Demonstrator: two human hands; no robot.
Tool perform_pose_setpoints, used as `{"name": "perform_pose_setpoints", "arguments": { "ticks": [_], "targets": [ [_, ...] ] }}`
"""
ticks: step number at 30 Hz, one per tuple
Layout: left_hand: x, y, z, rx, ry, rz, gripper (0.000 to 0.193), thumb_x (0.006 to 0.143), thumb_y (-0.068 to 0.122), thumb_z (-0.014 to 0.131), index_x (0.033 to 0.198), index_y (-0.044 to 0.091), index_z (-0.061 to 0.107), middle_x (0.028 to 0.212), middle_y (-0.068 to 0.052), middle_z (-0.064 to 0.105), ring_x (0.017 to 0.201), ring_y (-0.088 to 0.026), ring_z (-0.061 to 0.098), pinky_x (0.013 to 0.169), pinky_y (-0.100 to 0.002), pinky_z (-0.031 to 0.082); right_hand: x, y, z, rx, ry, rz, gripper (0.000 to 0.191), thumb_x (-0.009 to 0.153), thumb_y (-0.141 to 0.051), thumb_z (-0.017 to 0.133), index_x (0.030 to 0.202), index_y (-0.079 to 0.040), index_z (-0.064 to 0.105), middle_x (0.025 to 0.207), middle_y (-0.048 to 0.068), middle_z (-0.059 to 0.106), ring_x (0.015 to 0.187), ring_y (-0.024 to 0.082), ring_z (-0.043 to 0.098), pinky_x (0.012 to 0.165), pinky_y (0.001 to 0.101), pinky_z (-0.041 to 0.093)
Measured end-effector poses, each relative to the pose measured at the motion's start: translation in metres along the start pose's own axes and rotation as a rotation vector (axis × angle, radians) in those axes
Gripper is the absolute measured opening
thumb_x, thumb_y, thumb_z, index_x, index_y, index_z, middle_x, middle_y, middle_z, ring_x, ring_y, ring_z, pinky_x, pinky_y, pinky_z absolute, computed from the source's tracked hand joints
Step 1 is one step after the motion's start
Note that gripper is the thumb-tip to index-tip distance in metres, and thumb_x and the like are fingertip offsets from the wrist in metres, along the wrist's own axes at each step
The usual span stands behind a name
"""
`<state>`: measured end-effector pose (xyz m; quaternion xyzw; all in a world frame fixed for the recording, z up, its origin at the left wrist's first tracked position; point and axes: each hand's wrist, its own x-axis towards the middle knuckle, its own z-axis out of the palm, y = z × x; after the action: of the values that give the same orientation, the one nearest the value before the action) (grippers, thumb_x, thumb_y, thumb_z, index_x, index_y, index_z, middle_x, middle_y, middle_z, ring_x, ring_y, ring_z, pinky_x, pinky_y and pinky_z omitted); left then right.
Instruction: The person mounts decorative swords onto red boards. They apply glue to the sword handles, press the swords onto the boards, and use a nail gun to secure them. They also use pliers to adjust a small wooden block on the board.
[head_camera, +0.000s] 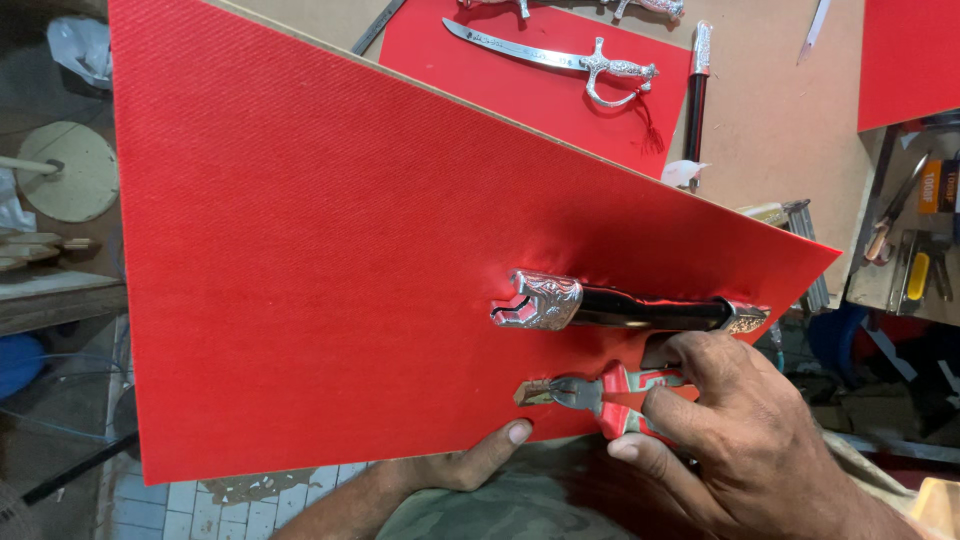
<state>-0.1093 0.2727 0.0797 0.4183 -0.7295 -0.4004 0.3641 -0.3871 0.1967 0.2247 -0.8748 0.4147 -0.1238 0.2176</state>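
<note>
A large red fabric-covered board (320, 260) is tilted up in front of me. A black scabbard with silver ends (620, 308) lies fixed across its lower right part. My left hand (470, 462) grips the board's bottom edge, thumb on the red face. My right hand (740, 430) holds red-handled pliers (590, 392), whose jaws pinch a small metal piece against the board just below the scabbard's silver tip.
Behind the board, a small silver sword (560, 58) rests on another red panel (540, 90) on the brown worktable, beside a black scabbard (696, 90). A tool tray (915, 250) with scissors sits at right. A round wooden disc (68, 170) lies at left.
</note>
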Motion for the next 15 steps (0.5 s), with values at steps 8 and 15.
{"name": "perform_pose_setpoints", "arguments": {
  "ticks": [8,15],
  "targets": [
    [0.007,0.007,-0.009,0.162,0.046,0.115,0.039,0.100,0.031,0.068,0.131,0.007,0.069,0.129,-0.009,0.070,0.116,-0.025,0.070,0.098,-0.038,0.058,0.003,-0.003,-0.004,0.053,-0.061,0.017,0.032,0.088,-0.044,0.076,0.087,-0.012,0.070,0.105,0.011,0.066,0.091,0.030,0.063,0.075,0.0415,0.051],
    [0.009,0.005,-0.014,0.549,0.114,0.336,0.044,0.100,0.034,0.066,0.131,0.003,0.063,0.126,-0.012,0.066,0.115,-0.027,0.066,0.095,-0.045,0.056,-0.002,-0.008,-0.001,0.103,-0.056,0.020,0.034,0.088,-0.041,0.079,0.085,-0.009,0.068,0.093,0.007,0.068,0.079,0.023,0.068,0.066,0.0352,0.054]
  ]
}}
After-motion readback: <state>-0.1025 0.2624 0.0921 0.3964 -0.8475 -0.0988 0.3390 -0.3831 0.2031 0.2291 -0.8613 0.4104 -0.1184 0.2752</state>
